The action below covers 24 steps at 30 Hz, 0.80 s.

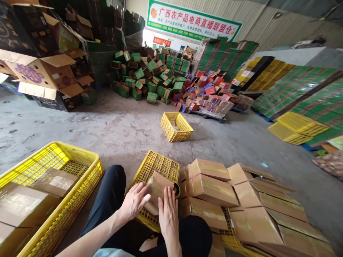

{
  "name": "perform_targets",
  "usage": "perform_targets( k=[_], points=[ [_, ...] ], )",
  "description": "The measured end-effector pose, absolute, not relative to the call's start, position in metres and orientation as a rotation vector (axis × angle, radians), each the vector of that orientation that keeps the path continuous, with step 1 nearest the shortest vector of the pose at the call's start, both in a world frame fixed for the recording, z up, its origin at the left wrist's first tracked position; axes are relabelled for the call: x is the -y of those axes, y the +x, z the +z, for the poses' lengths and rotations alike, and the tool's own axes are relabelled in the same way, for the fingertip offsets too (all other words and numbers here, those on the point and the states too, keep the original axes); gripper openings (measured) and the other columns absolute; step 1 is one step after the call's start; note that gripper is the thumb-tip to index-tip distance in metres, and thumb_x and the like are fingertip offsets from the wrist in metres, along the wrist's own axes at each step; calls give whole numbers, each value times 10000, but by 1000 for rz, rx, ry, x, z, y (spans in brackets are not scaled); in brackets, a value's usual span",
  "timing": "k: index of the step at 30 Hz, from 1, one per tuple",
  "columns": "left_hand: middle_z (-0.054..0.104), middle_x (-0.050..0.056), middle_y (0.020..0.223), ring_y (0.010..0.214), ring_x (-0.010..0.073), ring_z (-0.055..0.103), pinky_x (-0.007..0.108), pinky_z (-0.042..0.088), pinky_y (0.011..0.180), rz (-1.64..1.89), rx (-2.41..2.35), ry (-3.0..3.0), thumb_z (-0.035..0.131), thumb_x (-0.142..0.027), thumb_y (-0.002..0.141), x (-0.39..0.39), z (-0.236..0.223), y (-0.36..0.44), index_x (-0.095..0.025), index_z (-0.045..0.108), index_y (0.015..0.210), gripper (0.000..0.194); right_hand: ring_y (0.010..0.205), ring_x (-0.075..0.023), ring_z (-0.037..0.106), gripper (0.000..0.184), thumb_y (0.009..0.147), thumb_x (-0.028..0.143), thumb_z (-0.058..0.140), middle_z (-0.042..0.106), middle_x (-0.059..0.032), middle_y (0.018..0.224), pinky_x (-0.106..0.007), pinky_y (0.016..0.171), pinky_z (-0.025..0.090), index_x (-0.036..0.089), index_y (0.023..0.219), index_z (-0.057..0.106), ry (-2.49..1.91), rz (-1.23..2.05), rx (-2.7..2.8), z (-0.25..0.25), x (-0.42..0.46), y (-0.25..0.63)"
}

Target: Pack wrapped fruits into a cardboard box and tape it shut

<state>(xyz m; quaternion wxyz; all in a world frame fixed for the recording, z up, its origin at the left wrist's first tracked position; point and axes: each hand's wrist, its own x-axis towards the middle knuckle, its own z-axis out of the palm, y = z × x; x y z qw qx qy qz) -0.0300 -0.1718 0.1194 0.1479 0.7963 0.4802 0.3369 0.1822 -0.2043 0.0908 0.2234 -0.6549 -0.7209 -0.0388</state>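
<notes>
My left hand [134, 202] and my right hand [168, 214] both press on a small brown cardboard box [158, 187] that rests on an upturned yellow plastic crate [158, 166] in front of my knees. The left hand's fingers lie on the box's left side. The right hand lies flat along its right side. A dark tape roll [176, 189] peeks out just right of the box. A stack of taped brown boxes [206, 189] sits directly to the right.
A large yellow crate [80, 171] with taped boxes stands at the left. Flat and half-folded cartons [270, 214] spread at the right. Another yellow crate [176, 126] sits on the concrete floor ahead. Piles of green and red boxes [171, 78] lie beyond.
</notes>
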Motion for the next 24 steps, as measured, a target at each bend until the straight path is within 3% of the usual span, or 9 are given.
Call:
perform_targets(
  k=[3, 7, 12, 16, 19, 22, 24],
  points=[
    [653, 108, 1404, 1378, 283, 573, 446, 510, 1149, 949, -1356, 2359, 400, -545, 1092, 162, 128, -16, -261, 612, 1464, 514, 1537, -386, 387, 716, 1087, 579, 288, 424, -202, 1647, -579, 1175, 440, 120, 1629, 378, -1796, -164, 1971, 79, 207, 179],
    [541, 101, 1573, 1518, 315, 420, 527, 392, 1232, 834, -1266, 2493, 388, -609, 1077, 153, 131, 3, -251, 591, 1496, 587, 1564, -383, 331, 682, 1099, 505, 309, 384, -201, 1669, -563, 1194, 444, 114, 1659, 297, -1727, -161, 1976, 76, 209, 174],
    [481, 77, 1624, 1530, 288, 409, 517, 337, 1256, 735, -1265, 2536, 368, -674, 1052, 153, 124, 6, -287, 483, 1579, 664, 1521, -321, 428, 734, 1092, 500, 377, 287, -161, 1715, -452, 1137, 534, 205, 1699, 87, -1716, 57, 1974, 93, 225, 184],
    [464, 85, 1633, 1542, 287, 390, 522, 306, 1271, 757, -1243, 2558, 368, -694, 1037, 151, 123, 4, -293, 427, 1611, 702, 1480, -319, 486, 715, 1093, 518, 364, 303, -170, 1705, -433, 1103, 561, 216, 1696, 128, -1741, 81, 1877, 97, 232, 180],
    [404, 106, 1665, 1571, 314, 327, 534, 336, 1259, 788, -1203, 2561, 409, -719, 1009, 155, 122, -1, -264, 393, 1628, 769, 1474, -351, 487, 723, 1093, 531, 339, 346, -205, 1679, -485, 1084, 569, 193, 1696, 128, -1754, 22, 1799, 87, 236, 172],
    [248, 125, 1727, 1596, 342, 233, 515, 407, 1229, 865, -1219, 2490, 475, -695, 998, 169, 117, -15, -231, 323, 1656, 819, 1459, -363, 507, 735, 1091, 524, 337, 353, -207, 1673, -496, 1052, 590, 181, 1699, 105, -1752, -1, 1772, 74, 246, 166],
    [228, 102, 1735, 1592, 326, 245, 500, 450, 1207, 909, -1227, 2441, 477, -638, 1025, 180, 113, -25, -266, 238, 1680, 790, 1430, -363, 546, 729, 1092, 514, 336, 373, -195, 1667, -485, 1032, 602, 186, 1701, 107, -1739, -29, 1770, 68, 254, 163]
  ],
)
